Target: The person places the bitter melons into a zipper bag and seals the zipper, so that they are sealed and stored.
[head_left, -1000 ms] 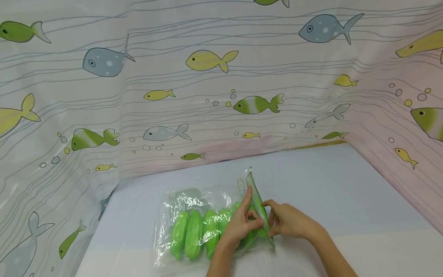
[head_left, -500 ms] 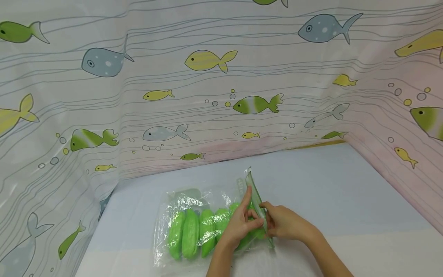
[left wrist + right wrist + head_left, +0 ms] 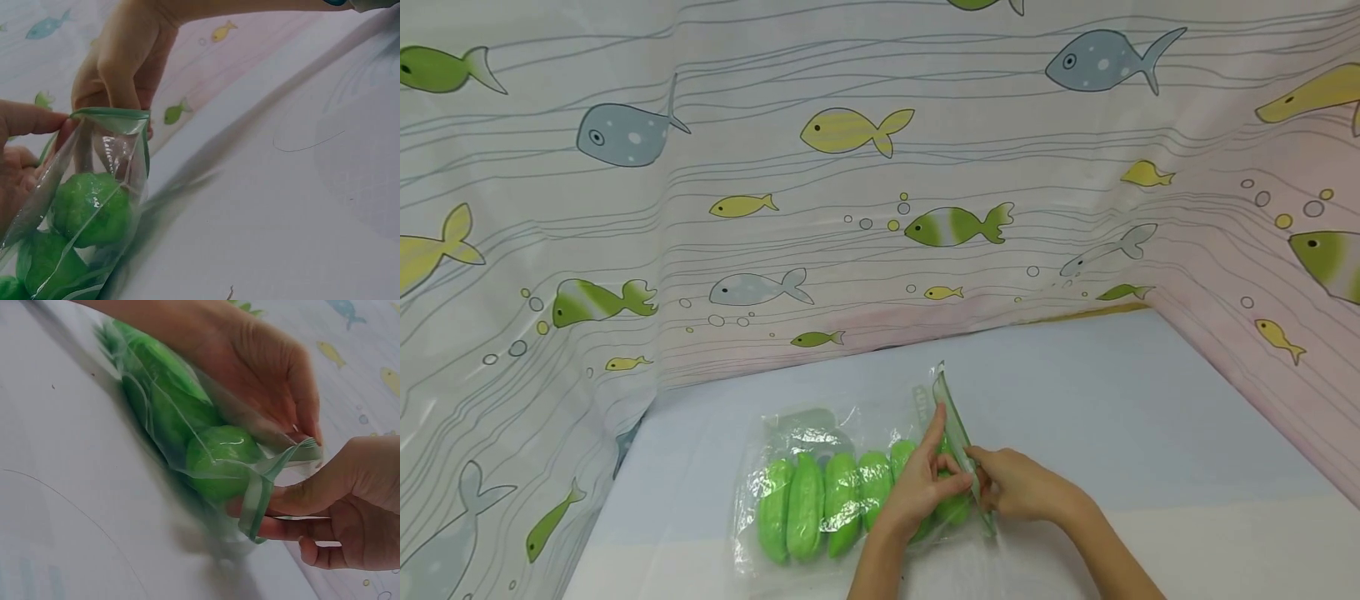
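Note:
A clear zip bag (image 3: 747,512) with a green-edged mouth (image 3: 956,429) lies on the table. Inside, several light-green, cucumber-shaped pieces (image 3: 842,504) sit side by side. My left hand (image 3: 916,492) pinches one side of the mouth, its index finger stretched along the edge. From the right, my right hand (image 3: 1026,486) reaches its extended fingers into the mouth. In the right wrist view those fingertips touch the end of the nearest green piece (image 3: 222,459). Through the plastic in the left wrist view, the right hand's fingers show above that piece (image 3: 94,209). My left hand partly hides some pieces.
A white and pale-blue tabletop (image 3: 1150,433) extends around the bag. Behind it and on both sides hangs a curtain (image 3: 850,250) printed with fish. A thin dark hair-like strand (image 3: 306,150) lies on the surface.
The green pieces have slid left inside the bag. My right hand has moved slightly left, its fingers further into the mouth. My left hand keeps its place.

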Demonstrator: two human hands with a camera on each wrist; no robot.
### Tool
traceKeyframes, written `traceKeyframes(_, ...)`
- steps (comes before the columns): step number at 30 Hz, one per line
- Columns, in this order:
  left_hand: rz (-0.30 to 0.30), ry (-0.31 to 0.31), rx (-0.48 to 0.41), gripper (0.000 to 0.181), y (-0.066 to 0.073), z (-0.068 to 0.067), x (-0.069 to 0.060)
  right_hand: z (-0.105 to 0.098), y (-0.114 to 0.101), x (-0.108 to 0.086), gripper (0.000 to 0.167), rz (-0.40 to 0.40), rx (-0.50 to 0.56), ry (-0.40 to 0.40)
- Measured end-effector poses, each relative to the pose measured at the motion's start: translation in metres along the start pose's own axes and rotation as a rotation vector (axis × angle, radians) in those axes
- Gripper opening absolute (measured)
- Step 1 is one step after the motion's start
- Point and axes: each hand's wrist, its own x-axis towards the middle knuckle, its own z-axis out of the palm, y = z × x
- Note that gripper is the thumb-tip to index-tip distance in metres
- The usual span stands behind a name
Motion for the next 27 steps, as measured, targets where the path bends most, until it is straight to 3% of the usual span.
traceKeyframes(10,0.023,-0.026,0.063,0.100,-0.002,0.003,0.000,-0.009,-0.001,-0.005,0.062,0.013,-0.048,0.005)
traceKeyframes(27,-0.031,-0.011,-0.035,0.082,-0.003,0.004,-0.001,-0.015,-0.005,-0.008,0.037,0.041,0.010,0.066)
